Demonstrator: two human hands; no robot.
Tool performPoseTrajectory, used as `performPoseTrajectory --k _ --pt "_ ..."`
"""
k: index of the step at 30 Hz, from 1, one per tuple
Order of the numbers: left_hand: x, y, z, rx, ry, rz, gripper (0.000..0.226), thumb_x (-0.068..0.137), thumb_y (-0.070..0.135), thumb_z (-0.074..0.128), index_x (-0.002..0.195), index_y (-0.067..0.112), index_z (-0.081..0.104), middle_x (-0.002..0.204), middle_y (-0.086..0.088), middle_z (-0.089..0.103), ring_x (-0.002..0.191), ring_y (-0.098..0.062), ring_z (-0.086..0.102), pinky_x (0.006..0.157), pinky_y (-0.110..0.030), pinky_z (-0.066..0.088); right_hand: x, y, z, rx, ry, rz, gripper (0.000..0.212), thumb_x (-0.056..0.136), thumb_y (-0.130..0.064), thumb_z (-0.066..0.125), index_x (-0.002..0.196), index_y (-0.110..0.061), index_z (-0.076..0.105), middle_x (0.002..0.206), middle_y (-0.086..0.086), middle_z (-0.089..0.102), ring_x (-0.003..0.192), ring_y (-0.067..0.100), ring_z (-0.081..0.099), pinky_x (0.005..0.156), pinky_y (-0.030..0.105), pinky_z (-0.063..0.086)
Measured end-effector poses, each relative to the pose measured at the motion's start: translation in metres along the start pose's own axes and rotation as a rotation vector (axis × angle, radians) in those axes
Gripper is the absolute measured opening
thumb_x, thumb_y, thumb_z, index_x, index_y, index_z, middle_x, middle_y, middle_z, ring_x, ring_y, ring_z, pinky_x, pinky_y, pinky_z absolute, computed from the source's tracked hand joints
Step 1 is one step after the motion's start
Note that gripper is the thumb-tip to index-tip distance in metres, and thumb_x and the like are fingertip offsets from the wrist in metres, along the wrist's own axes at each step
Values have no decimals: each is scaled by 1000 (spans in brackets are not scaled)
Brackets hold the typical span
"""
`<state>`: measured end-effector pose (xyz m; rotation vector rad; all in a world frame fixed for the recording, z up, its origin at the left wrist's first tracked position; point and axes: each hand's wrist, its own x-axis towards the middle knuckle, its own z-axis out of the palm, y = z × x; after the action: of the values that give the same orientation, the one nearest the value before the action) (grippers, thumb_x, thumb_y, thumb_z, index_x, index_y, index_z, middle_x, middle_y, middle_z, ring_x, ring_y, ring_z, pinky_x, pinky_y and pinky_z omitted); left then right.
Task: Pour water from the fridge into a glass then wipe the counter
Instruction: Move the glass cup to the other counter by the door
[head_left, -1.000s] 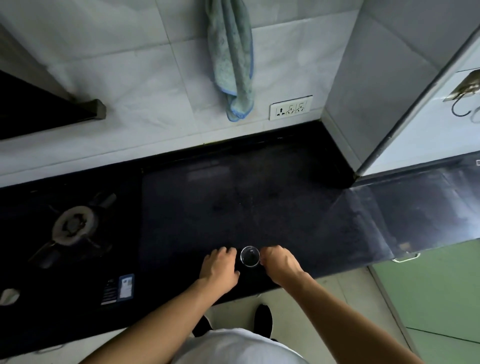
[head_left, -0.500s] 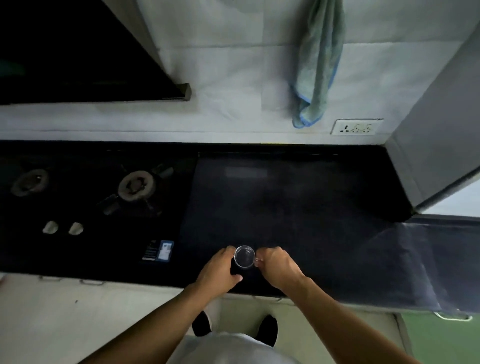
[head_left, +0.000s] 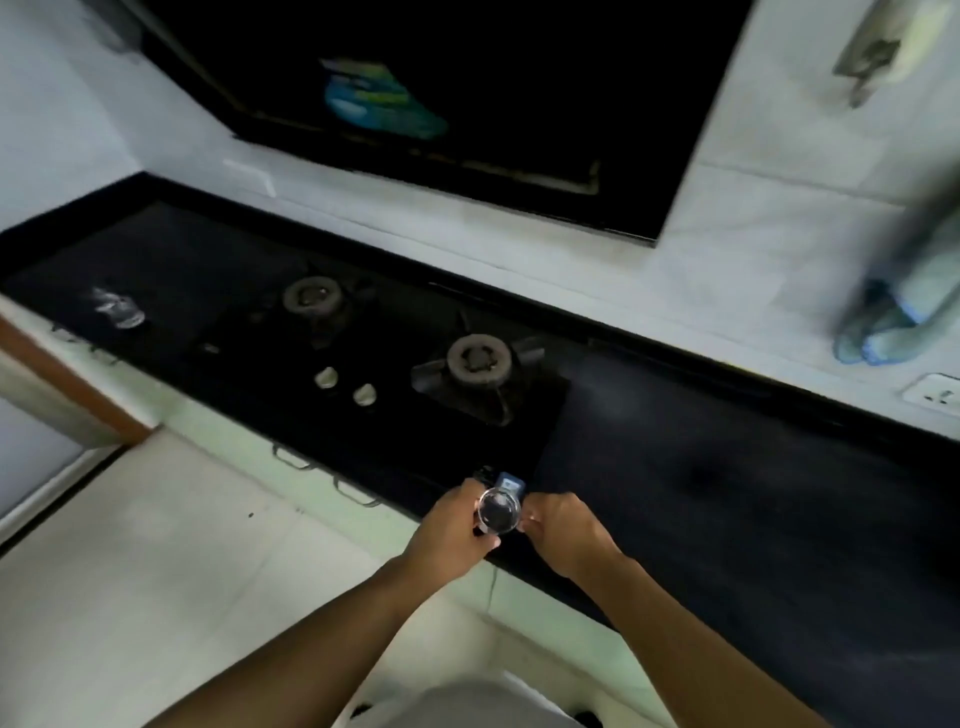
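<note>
A small clear glass (head_left: 498, 512) stands upright at the front edge of the black counter (head_left: 727, 493), seen from above. My left hand (head_left: 452, 535) wraps its left side, fingers curled round the wall. My right hand (head_left: 563, 530) touches the glass's right side with its fingertips. Whether the glass holds water I cannot tell. A blue-edged cloth (head_left: 893, 312) hangs on the tiled wall at the far right, blurred.
A two-burner gas hob (head_left: 478, 364) with white knobs (head_left: 345, 387) sits left of the glass. A second clear glass (head_left: 117, 309) stands at the counter's far left. A dark chimney hood (head_left: 441, 104) hangs above. A wall socket (head_left: 935, 395) is at the right.
The view has swung left, bringing the hob and far-left counter into sight. Both hands stay at the glass, the left now closed more tightly round it.
</note>
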<state>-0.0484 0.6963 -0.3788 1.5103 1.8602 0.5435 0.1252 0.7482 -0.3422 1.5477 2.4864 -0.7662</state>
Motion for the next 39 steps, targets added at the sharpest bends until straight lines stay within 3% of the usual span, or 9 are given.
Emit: performPoseTrajectory --k 5,8,13,16,21,25,29,34,39 --pt "-16 -74 -82 -17 84 -39 40 76 28 79 104 20 51 105 0 65 95 -18 64 77 -31 52 41 -105 11 -75 -5 -134 16 99 -20 51 102 -13 65 102 7 70 97 27 66 78 33 48" --pt "-27 -121 -135 -2 148 -57 40 77 34 77 101 21 48 102 -3 66 95 -23 65 79 -37 53 71 -170 20 -32 -9 -195 16 95 -28 58 92 -14 64 91 10 71 87 29 67 74 37 51" --pt "-38 -176 -210 -6 257 -79 38 78 28 79 101 15 50 99 -6 68 91 -23 65 72 -26 47 122 -257 29 -56 -46 -307 19 93 -34 60 76 -27 54 81 2 68 73 21 65 65 33 50" --pt "-37 -204 -248 -34 295 -111 42 79 29 80 107 13 53 101 -4 68 88 -17 63 75 -24 48 153 -301 27 -54 -45 -380 26 93 -32 63 71 -29 49 73 -2 63 67 16 61 58 27 45" --pt "-22 -249 -303 -39 401 -167 39 78 28 80 98 16 48 94 -3 65 78 -14 57 64 -13 41 214 -366 27 -34 -61 -497 35 90 -29 66 63 -28 44 67 -6 58 62 12 59 56 26 43" --pt "-1 -279 -349 -25 446 -246 44 78 28 80 109 11 53 102 -5 67 87 -19 62 76 -31 52 267 -414 27 -30 -66 -592 38 91 -27 68 63 -27 43 62 -7 52 56 5 50 51 18 33" --pt "26 -313 -396 -2 471 -333 48 79 30 80 114 12 52 108 -7 67 92 -21 62 81 -38 54 323 -465 25 -8 -104 -656 30 91 -26 69 67 -20 52 63 -5 56 55 5 52 53 21 41" --pt "53 -357 -452 21 486 -387 50 77 32 82 112 12 54 110 -8 66 96 -23 62 83 -40 55 383 -524 27 24 -151 -680 23 89 -24 70 72 -12 59 68 2 63 64 18 63 63 37 53" --pt "78 -413 -503 35 467 -402 52 77 32 82 115 11 53 114 -9 65 100 -25 62 87 -42 55 439 -585 40 20 -177 -660 21 88 -25 70 73 -13 62 69 1 66 65 16 67 65 38 57"
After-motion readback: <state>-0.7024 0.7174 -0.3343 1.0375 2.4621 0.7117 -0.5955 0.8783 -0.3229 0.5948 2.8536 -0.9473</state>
